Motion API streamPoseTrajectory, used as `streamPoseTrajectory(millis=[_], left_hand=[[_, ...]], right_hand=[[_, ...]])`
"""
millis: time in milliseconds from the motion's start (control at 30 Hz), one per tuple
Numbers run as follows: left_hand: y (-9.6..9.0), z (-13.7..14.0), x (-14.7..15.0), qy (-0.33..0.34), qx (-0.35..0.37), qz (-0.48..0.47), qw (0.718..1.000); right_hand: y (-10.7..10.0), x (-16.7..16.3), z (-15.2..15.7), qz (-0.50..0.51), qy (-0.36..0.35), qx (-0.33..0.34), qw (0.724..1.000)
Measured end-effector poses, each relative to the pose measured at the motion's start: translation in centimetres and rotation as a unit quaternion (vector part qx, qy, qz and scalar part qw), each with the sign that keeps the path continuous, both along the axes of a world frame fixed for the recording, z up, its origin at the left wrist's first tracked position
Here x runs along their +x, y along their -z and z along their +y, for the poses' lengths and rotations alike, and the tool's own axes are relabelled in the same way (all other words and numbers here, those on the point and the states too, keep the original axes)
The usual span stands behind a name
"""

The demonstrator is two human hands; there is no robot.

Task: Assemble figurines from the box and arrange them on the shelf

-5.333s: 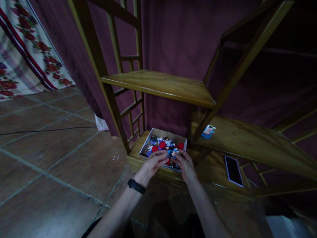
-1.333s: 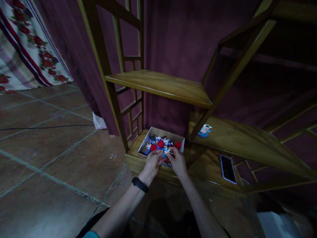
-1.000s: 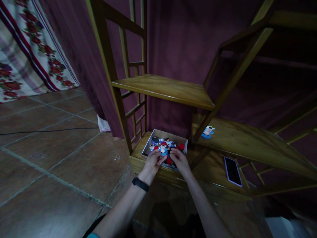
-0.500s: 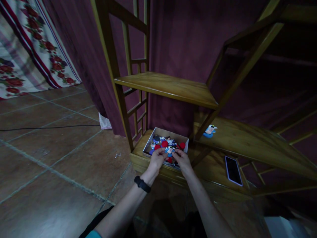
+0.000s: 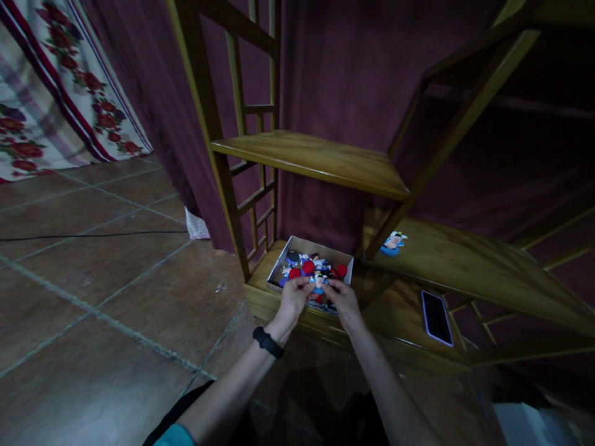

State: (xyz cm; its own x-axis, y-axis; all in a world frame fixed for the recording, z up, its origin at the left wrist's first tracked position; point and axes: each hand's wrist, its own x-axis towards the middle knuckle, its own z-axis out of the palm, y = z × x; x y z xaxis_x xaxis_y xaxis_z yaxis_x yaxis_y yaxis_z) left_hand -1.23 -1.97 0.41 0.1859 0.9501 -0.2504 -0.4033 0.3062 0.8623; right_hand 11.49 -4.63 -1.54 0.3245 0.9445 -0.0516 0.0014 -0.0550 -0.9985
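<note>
Between my two hands is a small blue and white figurine (image 5: 318, 283), held by its sides over the near part of a shallow cardboard box (image 5: 341, 253). My left hand (image 5: 294, 298) pinches its left side, and a dark band circles that wrist. On the other side, my right hand (image 5: 343, 300) grips it with fingers and thumb. Several small figures lie jumbled in the box, in red, dark blue and white; a red round piece (image 5: 308, 267) stands out among them. My hands cover the box's front edge in part.
The box sits on the low shelf of a wooden rack (image 5: 311, 158). A similar blue and white figurine (image 5: 393, 243) lies on the board to the right. Below that board is a phone (image 5: 437, 318). A dark cable (image 5: 93, 236) crosses the tiled floor at left.
Hardly anything differs. Both hands keep hold of the figurine in nearly the same spot, and the view has shifted very slightly.
</note>
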Motion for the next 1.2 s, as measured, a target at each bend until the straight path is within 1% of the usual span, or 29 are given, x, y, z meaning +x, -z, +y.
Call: streamPoseTrajectory(millis=[100,200,300,367,433,533,600,733,833,933,1033,1100,1200], left_hand=[[0.1,-0.1,0.1,-0.013,-0.014,-0.011,1.0],[0.1,-0.1,0.2,-0.007,-0.003,-0.016,1.0],[0.2,0.1,0.3,0.018,0.048,0.006,0.999],[0.4,0.1,0.2,0.022,0.097,0.055,0.994],[0.6,0.2,0.1,0.02,0.154,0.128,0.98],[1.0,0.1,-0.2,0.027,0.24,0.235,0.941],[0.9,0.0,-0.3,0.028,0.279,0.283,0.917],[-0.1,-0.4,-0.3,0.032,0.332,0.338,0.88],[-0.9,-0.9,-0.3,0.031,0.366,0.368,0.854],[-1.3,-1.4,-0.4,0.025,0.381,0.405,0.831],[-1.5,-1.8,-0.4,0.017,0.388,0.425,0.818],[-1.7,-2.0,-0.4,0.019,0.392,0.421,0.818],[-1.7,-2.1,-0.2,0.025,0.393,0.413,0.821]], right_hand=[[0.2,-0.2,-0.2,-0.011,0.001,0.008,1.0],[0.1,-0.3,-0.2,0.016,0.003,0.02,1.0],[-0.2,-0.3,-0.2,0.069,-0.003,0.038,0.997],[-0.5,-0.3,-0.2,0.107,-0.021,0.047,0.993],[-0.8,-0.3,-0.3,0.135,-0.036,0.05,0.989],[-1.1,-0.2,-0.4,0.151,-0.033,0.045,0.987],[-1.2,-0.2,-0.4,0.163,-0.017,0.035,0.986],[-1.0,-0.1,-0.2,0.232,-0.007,0.017,0.972],[-0.9,0.1,-0.2,0.289,-0.02,0.014,0.957],[-0.9,0.2,-0.3,0.33,-0.04,-0.002,0.943],[-0.9,0.2,-0.5,0.363,-0.049,-0.032,0.93],[-1.0,0.2,-0.5,0.377,-0.045,-0.048,0.924],[-0.9,0.1,-0.6,0.394,-0.032,-0.053,0.917]])
